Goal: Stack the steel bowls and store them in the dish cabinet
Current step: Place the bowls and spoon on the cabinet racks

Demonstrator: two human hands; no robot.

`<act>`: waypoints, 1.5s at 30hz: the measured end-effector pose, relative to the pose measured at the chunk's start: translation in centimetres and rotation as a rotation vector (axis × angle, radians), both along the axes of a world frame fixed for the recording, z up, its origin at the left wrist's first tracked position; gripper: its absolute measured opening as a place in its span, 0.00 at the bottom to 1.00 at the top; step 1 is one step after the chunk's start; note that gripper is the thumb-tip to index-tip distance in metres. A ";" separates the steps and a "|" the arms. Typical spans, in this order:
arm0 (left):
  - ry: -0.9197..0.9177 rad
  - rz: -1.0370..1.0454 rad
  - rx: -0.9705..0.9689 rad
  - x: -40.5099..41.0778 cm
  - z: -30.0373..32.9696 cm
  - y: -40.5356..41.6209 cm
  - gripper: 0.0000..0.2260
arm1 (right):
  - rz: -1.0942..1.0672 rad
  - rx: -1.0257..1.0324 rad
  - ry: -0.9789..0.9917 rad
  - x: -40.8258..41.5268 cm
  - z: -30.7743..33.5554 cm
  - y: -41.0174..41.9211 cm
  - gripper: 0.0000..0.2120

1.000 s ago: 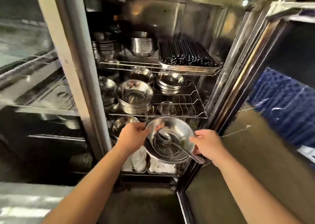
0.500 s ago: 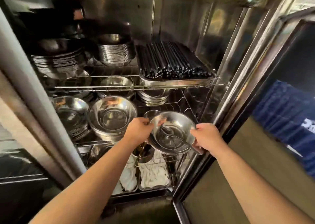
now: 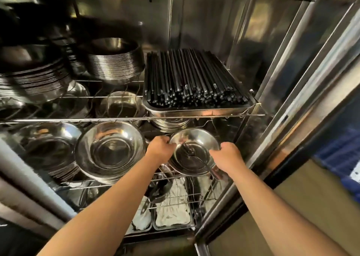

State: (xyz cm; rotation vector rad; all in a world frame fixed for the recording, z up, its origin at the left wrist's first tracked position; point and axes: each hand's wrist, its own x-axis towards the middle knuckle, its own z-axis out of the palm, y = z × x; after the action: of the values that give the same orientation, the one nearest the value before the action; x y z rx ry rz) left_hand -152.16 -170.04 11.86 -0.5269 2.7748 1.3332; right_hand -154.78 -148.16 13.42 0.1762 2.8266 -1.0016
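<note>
I hold a stack of steel bowls (image 3: 194,144) with both hands at the right end of the dish cabinet's middle wire shelf (image 3: 120,184). My left hand (image 3: 160,146) grips the left rim and my right hand (image 3: 227,154) grips the right rim. A ladle or spoon (image 3: 196,156) lies inside the top bowl, its handle pointing toward my right wrist. To the left on the same shelf sits a larger stack of steel bowls (image 3: 110,150), and further left another stack (image 3: 48,150).
The upper shelf carries a steel tray of black chopsticks (image 3: 194,84) and stacks of steel plates (image 3: 115,63). White cloths in trays (image 3: 173,211) lie on the bottom level. The open cabinet door frame (image 3: 292,100) stands to the right.
My hands have carried the bowls up and forward, from in front of the lower shelf to the middle shelf. My view has moved closer to the cabinet.
</note>
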 end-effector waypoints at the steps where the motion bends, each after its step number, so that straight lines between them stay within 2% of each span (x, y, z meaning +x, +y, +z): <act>1: -0.007 -0.004 0.004 -0.4 -0.1 0.1 0.07 | -0.003 0.006 -0.003 -0.5 -0.2 0.0 0.10; 8: -0.007 0.015 0.047 -2.0 -0.8 0.8 0.07 | -0.052 0.062 -0.027 -2.3 -1.1 -0.2 0.12; 13: 0.026 0.008 0.114 -2.5 -1.3 1.2 0.13 | -0.050 0.050 -0.043 -2.9 -1.6 -0.3 0.11; 16: 0.038 0.022 0.182 -2.5 -1.5 1.5 0.15 | -0.049 0.014 -0.037 -3.0 -1.7 -0.4 0.15; 20: 0.085 -0.005 0.246 -2.0 -1.7 1.5 0.12 | -0.032 -0.033 -0.009 -2.8 -1.4 -0.6 0.21; 22: 0.076 -0.044 0.193 -1.7 -1.8 1.3 0.05 | -0.001 -0.005 -0.030 -2.7 -1.4 -0.5 0.23; 23: 0.057 -0.063 0.147 -1.4 -1.7 1.2 0.06 | 0.014 0.016 -0.042 -2.6 -1.4 -0.6 0.23; 27: 0.028 -0.156 -0.066 0.6 -1.7 0.5 0.25 | 0.026 0.098 -0.053 -2.0 -1.2 -1.3 0.27; 29: 0.023 -0.195 -0.185 2.1 -1.8 0.1 0.30 | 0.036 0.158 -0.017 -1.5 -1.3 -1.7 0.28; 34: 0.016 -0.292 -0.502 7.2 -2.7 -0.9 0.31 | 0.176 0.251 0.162 -0.2 -1.7 -3.0 0.22; 40: -0.077 -0.330 -0.817 12.7 -6.1 -2.1 0.35 | 0.291 0.318 0.164 1.3 -2.4 -4.1 0.18; 45: -0.050 -0.303 -0.908 14.6 -7.7 -4.2 0.35 | 0.313 0.392 0.148 1.3 -2.8 -4.3 0.19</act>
State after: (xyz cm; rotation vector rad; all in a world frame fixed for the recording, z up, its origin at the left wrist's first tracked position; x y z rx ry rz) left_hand -137.54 -174.20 4.18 -0.1073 3.1038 -0.0452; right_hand -153.43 -152.42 10.67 -0.3062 3.0232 -0.4088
